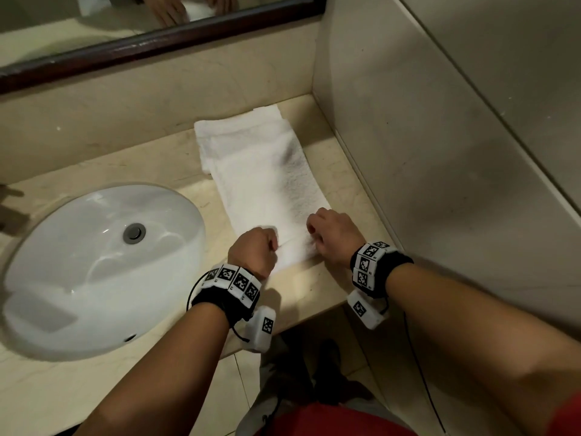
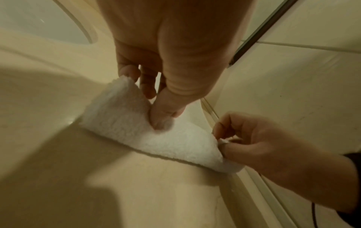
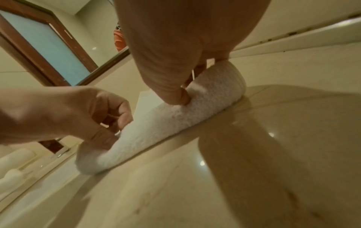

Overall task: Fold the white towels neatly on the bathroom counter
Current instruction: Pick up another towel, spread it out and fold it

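Observation:
A long white towel (image 1: 264,171) lies folded lengthwise on the beige counter (image 1: 157,165), running from the back wall toward the front edge. My left hand (image 1: 256,247) pinches its near left corner, thumb pressed into the pile and fingers curled under the edge. My right hand (image 1: 327,234) pinches the near right corner the same way. In the left wrist view the near end of the towel (image 2: 136,123) is raised off the counter, between my left hand (image 2: 154,100) and my right hand (image 2: 232,141). The right wrist view shows that lifted towel end (image 3: 175,121) under my right thumb.
A white oval sink (image 1: 94,269) is set in the counter left of the towel. A dark-framed mirror (image 1: 157,42) runs along the back wall. A tiled side wall (image 1: 440,152) stands close on the right. The counter's front edge (image 1: 314,313) is just below my wrists.

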The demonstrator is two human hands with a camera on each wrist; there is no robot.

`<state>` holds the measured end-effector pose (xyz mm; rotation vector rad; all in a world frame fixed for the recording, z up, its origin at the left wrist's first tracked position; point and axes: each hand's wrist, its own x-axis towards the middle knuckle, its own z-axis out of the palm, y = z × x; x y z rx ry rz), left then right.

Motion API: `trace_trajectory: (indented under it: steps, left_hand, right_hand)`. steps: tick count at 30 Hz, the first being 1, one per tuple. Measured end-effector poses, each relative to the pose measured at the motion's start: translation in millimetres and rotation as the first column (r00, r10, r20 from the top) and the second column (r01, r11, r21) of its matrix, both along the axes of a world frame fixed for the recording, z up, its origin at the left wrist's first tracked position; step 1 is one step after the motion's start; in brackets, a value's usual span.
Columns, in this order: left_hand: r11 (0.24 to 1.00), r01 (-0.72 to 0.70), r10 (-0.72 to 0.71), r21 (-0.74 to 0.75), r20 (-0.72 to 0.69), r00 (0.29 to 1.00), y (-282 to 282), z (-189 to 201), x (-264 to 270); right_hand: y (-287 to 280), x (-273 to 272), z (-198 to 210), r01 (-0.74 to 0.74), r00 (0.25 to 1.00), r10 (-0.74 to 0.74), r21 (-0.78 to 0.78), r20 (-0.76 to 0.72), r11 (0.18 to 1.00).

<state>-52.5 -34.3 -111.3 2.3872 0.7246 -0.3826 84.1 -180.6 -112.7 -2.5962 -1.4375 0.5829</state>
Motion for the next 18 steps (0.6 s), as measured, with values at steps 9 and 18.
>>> trace_trajectory:
  steps: [9,18]
  left_hand:
    - [0.959,0.124,-0.162,0.254,0.133,0.978,-23,-3,-15]
    - [0.873,0.124,-0.183,0.471,0.082,0.98,-42,-11,-21]
  right_hand:
    - [-12,-12,-2,-0.151,0.955,0.158,-0.046,0.25,0.987]
    - [-34,-18,-5,-0.138,0.964,0.133,0.009,0.232,0.99]
